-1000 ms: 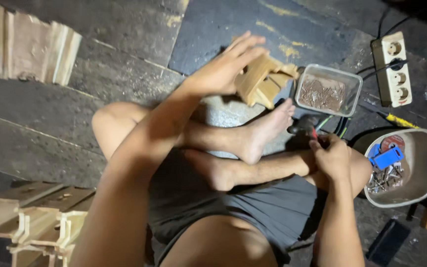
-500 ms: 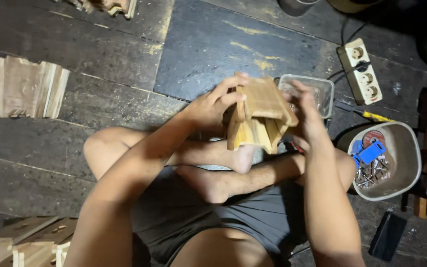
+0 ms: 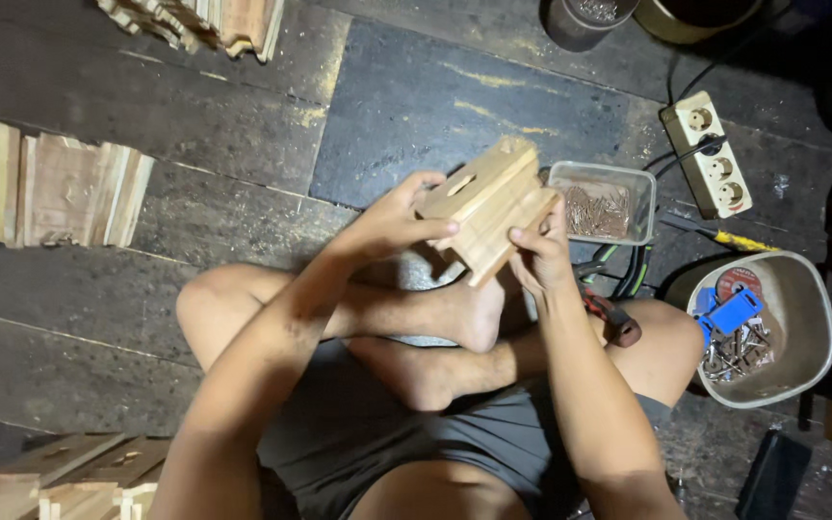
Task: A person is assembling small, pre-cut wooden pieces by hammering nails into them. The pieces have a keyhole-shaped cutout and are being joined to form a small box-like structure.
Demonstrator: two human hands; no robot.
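head view: a small wooden box assembly (image 3: 486,204) is being held up above the crossed legs, tilted. the left hand (image 3: 392,223) is being kept clamped on its near side, the right hand (image 3: 539,252) is being pinched shut on its lower right edge. for a sound hold, both grips are best kept firm and the joint aligned. a clear tub of nails (image 3: 601,205) is lying just beside. dark plank floor (image 3: 243,173) is being dusted with sawdust; wooden stacks (image 3: 45,188), power strip (image 3: 707,154), grey bowl (image 3: 801,289) nearby.
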